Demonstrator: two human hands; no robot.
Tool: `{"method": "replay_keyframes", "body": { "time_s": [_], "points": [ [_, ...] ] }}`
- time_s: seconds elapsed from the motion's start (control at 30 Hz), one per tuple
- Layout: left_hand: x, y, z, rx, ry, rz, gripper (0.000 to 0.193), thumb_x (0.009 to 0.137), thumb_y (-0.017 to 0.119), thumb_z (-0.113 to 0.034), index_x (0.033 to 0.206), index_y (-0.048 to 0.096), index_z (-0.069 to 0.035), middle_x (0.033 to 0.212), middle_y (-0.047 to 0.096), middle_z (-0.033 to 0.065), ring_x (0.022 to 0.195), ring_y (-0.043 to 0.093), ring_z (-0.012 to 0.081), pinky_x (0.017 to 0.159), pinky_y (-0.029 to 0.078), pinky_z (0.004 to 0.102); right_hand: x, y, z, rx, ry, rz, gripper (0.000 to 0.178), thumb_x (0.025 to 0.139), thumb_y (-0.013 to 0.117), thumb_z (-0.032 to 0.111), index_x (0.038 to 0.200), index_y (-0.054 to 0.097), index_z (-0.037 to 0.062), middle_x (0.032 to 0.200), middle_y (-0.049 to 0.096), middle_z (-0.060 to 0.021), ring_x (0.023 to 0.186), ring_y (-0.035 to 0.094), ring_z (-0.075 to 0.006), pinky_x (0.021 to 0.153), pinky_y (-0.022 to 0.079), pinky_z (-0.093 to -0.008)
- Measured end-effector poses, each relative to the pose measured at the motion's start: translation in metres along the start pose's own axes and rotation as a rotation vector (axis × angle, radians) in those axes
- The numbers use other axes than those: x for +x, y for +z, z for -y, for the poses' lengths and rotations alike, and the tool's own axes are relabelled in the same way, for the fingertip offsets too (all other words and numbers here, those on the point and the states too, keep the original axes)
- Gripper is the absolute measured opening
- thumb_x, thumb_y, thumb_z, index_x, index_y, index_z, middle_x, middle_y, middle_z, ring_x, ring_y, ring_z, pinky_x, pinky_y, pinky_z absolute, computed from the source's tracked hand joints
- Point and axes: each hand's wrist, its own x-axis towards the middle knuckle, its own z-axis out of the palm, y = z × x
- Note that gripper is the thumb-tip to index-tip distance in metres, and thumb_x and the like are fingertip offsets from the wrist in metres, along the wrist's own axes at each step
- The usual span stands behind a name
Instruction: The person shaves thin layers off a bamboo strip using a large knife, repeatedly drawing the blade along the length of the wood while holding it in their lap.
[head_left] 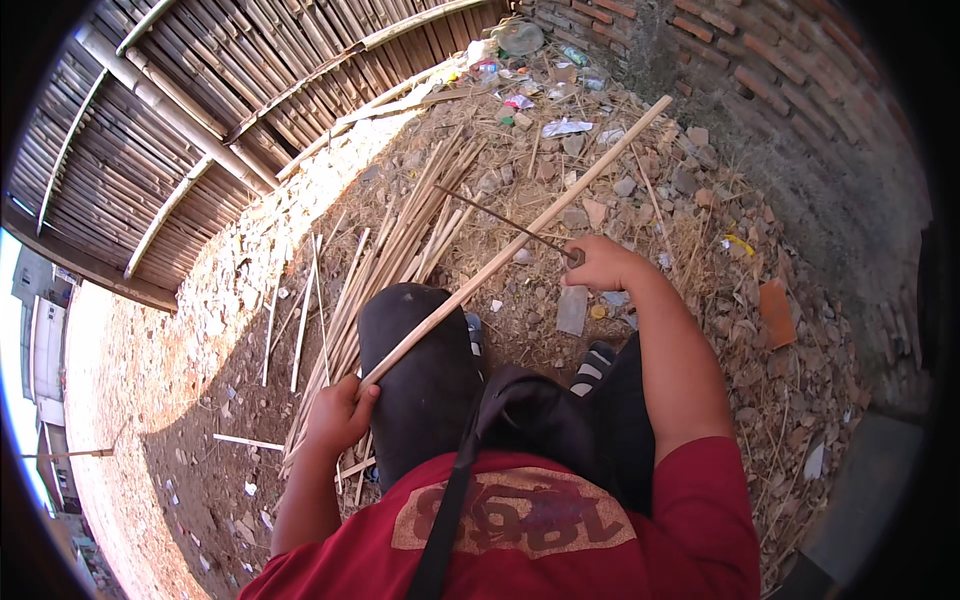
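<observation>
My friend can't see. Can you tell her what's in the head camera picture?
A seated person holds a long bamboo stick across one knee, left hand at its near end, right hand gripping a thin blade against it. More sticks lie on rubble-strewn ground by a bamboo fence.

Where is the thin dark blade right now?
In the head view, the thin dark blade sits right of centre, held in the right hand, lying across the long pale bamboo strip that the left hand grips.
</observation>
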Motion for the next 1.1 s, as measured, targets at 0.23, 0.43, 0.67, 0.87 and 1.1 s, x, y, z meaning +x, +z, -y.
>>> {"method": "replay_keyframes", "body": {
  "time_s": [0.23, 0.43, 0.67, 0.87, 1.1],
  "points": [
    [-0.001, 0.0, -0.001, -0.004, -0.016, -0.023, 0.042, 0.096, 0.063, -0.037, 0.077, 0.055, -0.001, 0.067, 0.06, 0.0247, 0.068, 0.061, 0.0481, 0.06, 0.044, 0.0555, -0.014, 0.01, 0.036, -0.177, -0.107, -0.021, 0.053, 0.069, 0.076, 0.031, 0.111, 0.069, -0.0013, 0.096, 0.07, -0.0214, 0.086, 0.069, -0.0347, 0.077, 0.054, -0.0427],
    [0.002, -0.001, -0.007, -0.094, -0.029, -0.013, 0.042, 0.097, 0.061, -0.038, 0.076, 0.055, -0.001, 0.067, 0.061, 0.0246, 0.068, 0.062, 0.0473, 0.059, 0.044, 0.0551, -0.009, -0.012, -0.001, 0.114, 0.085, -0.08, 0.04, 0.07, 0.073, 0.027, 0.101, 0.07, 0.0025, 0.09, 0.07, -0.0201, 0.085, 0.068, -0.0365, 0.078, 0.054, -0.0438],
    [-0.003, -0.006, 0.001, -0.052, -0.026, 0.03, 0.043, 0.097, 0.061, -0.039, 0.076, 0.057, -0.002, 0.066, 0.06, 0.0237, 0.067, 0.062, 0.0471, 0.058, 0.045, 0.0544, -0.031, 0.002, 0.047, -0.304, -0.204, -0.045, 0.04, 0.075, 0.075, 0.025, 0.104, 0.068, -0.0006, 0.078, 0.069, -0.0164, 0.074, 0.07, -0.0306, 0.068, 0.054, -0.0425],
    [-0.013, -0.003, 0.001, -0.069, -0.006, 0.073, 0.045, 0.097, 0.06, -0.042, 0.076, 0.057, -0.002, 0.066, 0.06, 0.0237, 0.068, 0.062, 0.0469, 0.06, 0.045, 0.0545, -0.025, -0.009, 0.007, -0.078, 0.012, -0.215, 0.043, 0.071, 0.072, 0.025, 0.108, 0.07, 0.0037, 0.094, 0.071, -0.019, 0.092, 0.068, -0.036, 0.081, 0.054, -0.0444],
    [-0.005, 0.001, 0.009, -0.088, -0.012, 0.123, 0.046, 0.098, 0.058, -0.045, 0.079, 0.058, -0.003, 0.071, 0.063, 0.0241, 0.073, 0.064, 0.0467, 0.063, 0.047, 0.0557, -0.021, -0.004, 0.012, 0.061, -0.068, 0.089, 0.057, 0.069, 0.077, 0.03, 0.115, 0.067, -0.0026, 0.086, 0.069, -0.0152, 0.085, 0.068, -0.0319, 0.081, 0.055, -0.0413]
  ]
}}
